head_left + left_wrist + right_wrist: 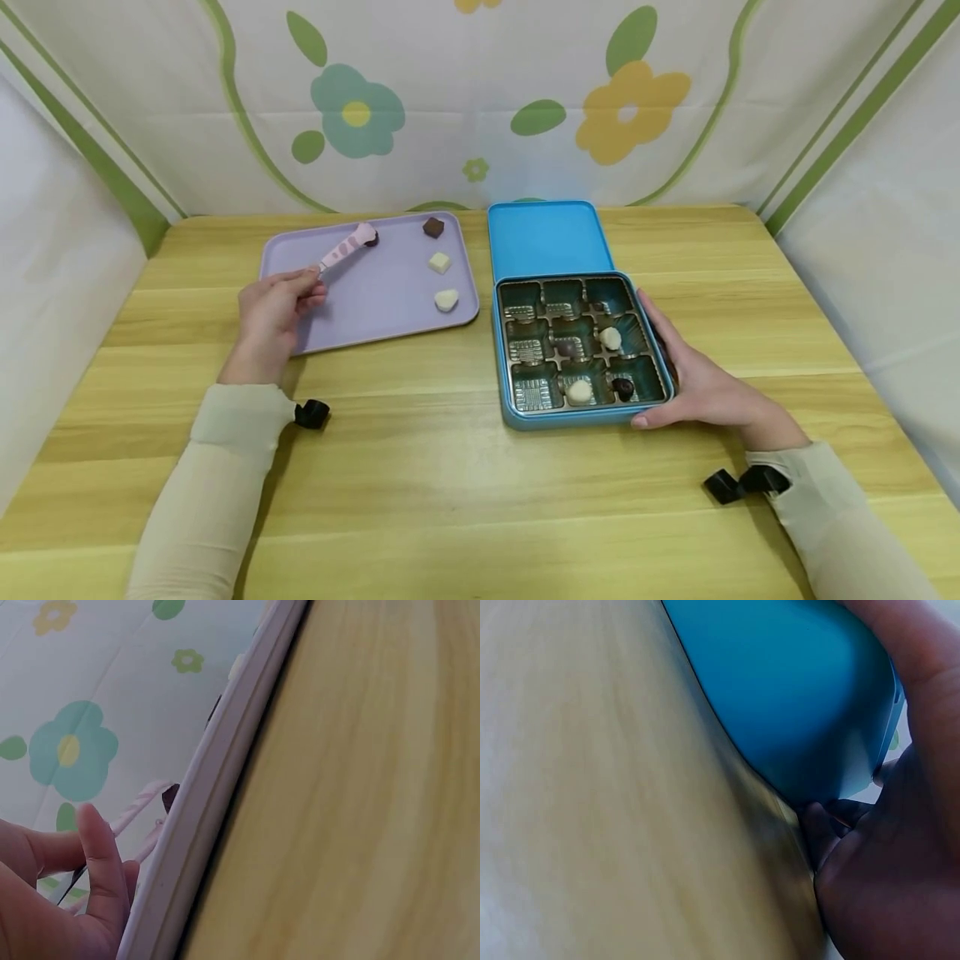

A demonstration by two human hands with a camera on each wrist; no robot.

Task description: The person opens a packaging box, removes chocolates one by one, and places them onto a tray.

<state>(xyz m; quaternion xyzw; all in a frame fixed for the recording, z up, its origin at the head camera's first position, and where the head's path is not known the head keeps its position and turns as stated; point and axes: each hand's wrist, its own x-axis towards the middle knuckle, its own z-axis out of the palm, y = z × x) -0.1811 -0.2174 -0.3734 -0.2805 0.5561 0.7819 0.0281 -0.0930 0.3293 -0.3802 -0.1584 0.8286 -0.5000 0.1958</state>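
My left hand (276, 312) pinches a pair of pink paw-tipped tongs (347, 247) over the purple tray (367, 314). A dark chocolate (372, 240) is at the tongs' tips; in the left wrist view this dark chocolate (170, 797) shows by the ends of the tong arms. Along the tray's right side lie a brown chocolate (433, 227), a pale square one (439, 262) and a white heart-shaped one (446, 300). With fingers along the right side and thumb at the front corner, my right hand (701, 387) grips a blue tin (555, 421); the right wrist view shows its wall (780, 690) close up.
Inside the tin, a divided insert (533, 393) holds two white chocolates (611, 337) and a dark one (623, 388) in separate compartments. The tin's blue lid (551, 240) lies open behind it. A flowered cloth (465, 100) stands behind the wooden table (420, 500).
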